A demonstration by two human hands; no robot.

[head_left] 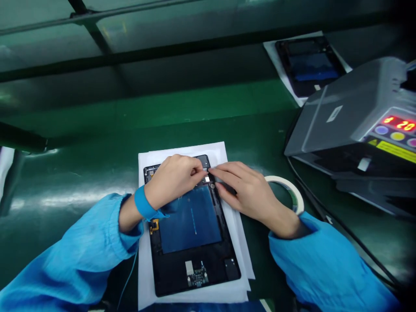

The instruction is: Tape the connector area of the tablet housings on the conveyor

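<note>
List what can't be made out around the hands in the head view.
Head view:
Open tablet: top-edge parts hidden under the left hand and right hand.
Red readout: cut off by the right edge.
Back tablet: detail lost to darkness and glare.
Small board: markings too small.

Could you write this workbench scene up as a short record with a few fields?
Hands: bare left hand and right hand, fingertips together on the device's top end
Device: black open-backed tablet with blue rectangular panel
Beneath: white paper sheets
Nearby: white tape roll, grey machine with red digits
Bench: glossy green surface
</note>
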